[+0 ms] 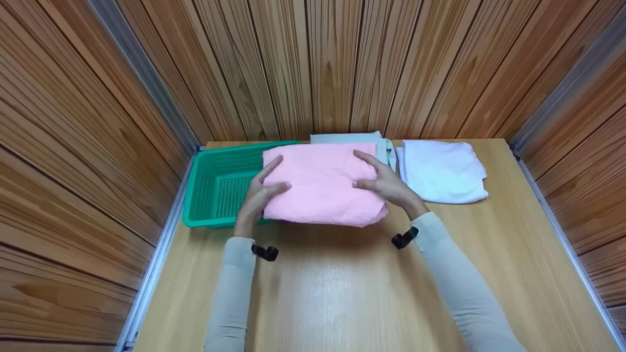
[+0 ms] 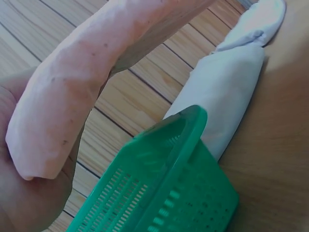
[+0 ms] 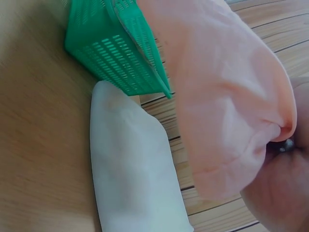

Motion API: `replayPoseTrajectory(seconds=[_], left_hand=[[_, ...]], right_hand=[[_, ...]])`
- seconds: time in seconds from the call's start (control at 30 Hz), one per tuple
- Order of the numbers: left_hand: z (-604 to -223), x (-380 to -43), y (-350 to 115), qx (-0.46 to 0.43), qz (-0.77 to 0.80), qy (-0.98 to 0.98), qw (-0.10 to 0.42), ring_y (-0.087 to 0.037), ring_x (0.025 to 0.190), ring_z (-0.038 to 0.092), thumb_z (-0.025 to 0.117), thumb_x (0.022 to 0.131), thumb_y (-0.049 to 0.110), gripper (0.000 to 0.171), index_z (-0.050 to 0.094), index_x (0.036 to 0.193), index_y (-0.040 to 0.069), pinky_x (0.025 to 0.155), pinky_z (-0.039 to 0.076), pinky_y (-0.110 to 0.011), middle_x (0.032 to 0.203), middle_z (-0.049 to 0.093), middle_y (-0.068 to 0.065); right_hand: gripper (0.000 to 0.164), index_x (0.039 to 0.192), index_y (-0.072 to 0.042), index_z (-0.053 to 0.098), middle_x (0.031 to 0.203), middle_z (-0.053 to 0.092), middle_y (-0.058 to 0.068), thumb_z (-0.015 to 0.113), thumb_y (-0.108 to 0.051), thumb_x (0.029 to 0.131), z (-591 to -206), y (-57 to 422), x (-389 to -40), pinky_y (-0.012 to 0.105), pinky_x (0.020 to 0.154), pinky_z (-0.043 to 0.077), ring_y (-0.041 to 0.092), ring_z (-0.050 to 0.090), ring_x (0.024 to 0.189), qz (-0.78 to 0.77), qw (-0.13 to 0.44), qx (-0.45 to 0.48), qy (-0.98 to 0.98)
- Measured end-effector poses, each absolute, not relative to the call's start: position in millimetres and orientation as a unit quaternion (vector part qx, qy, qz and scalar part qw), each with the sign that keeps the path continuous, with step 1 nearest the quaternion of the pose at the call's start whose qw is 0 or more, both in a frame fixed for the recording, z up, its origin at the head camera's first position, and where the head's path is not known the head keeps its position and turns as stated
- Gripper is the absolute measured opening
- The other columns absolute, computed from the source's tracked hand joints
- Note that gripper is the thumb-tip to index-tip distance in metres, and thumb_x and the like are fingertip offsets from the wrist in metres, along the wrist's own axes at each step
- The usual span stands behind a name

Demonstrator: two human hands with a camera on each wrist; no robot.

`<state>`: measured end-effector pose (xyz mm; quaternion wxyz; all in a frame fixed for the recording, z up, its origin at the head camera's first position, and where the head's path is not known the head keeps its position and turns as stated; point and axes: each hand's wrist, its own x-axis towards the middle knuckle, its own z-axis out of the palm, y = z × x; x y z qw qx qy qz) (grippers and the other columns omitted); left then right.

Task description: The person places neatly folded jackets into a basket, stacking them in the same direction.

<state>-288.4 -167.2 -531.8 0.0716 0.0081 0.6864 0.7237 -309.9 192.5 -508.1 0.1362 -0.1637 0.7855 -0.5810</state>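
A folded pink cloth [image 1: 320, 188] is held up off the table between both hands. My left hand [image 1: 257, 195] grips its left side, thumb and a finger on the near face, the other fingers hidden behind it. On the opposite side my right hand [image 1: 389, 185] holds the cloth in the same way. In the left wrist view the thick fold of pink cloth [image 2: 63, 101] sits in the palm of the left hand [image 2: 34, 205]. The right wrist view shows the pink cloth [image 3: 231, 101] bulging out beside the right hand [image 3: 280, 188].
A green perforated plastic basket [image 1: 203, 190] stands at the back left, its right part overlapped by the pink cloth. Behind that cloth lies a folded pale grey-green cloth [image 1: 345, 138]. To its right is a folded white cloth [image 1: 440, 171]. Wood-panelled walls [image 1: 332, 63] enclose the table [image 1: 323, 303].
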Motion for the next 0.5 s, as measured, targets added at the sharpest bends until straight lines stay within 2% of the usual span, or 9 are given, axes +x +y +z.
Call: replayPoseTrajectory(seconds=[0.1,0.27,0.5], left_hand=[[-533,-289,-174,0.008,0.725,0.685,0.066,-0.033,0.161,0.023,0.083,0.089,0.015,0.078,0.053,0.157,0.037,0.126,0.034,-0.060,0.177,0.024,-0.001],[-532,-289,-185,0.005,0.722,0.690,0.053,-0.030,0.164,0.018,0.082,0.090,0.014,0.076,0.054,0.157,0.035,0.130,0.022,-0.061,0.177,0.027,0.000],[-533,-290,-199,-0.003,0.719,0.694,0.049,-0.028,0.165,0.011,0.082,0.092,0.015,0.074,0.053,0.158,0.034,0.132,0.016,-0.060,0.177,0.025,0.002]], right_hand=[[0.084,0.167,-0.028,0.038,0.178,0.024,0.002,0.081,-0.017,0.095,-508,186,-312,0.060,0.129,0.022,0.029,0.027,0.157,-0.583,0.137,-0.166,0.784],[0.080,0.166,-0.028,0.040,0.177,0.028,0.000,0.079,-0.014,0.097,-509,174,-317,0.059,0.129,0.023,0.028,0.029,0.158,-0.592,0.136,-0.179,0.774],[0.076,0.163,-0.031,0.044,0.176,0.030,-0.002,0.076,-0.011,0.097,-508,158,-322,0.058,0.127,0.026,0.029,0.031,0.156,-0.592,0.138,-0.185,0.772]])
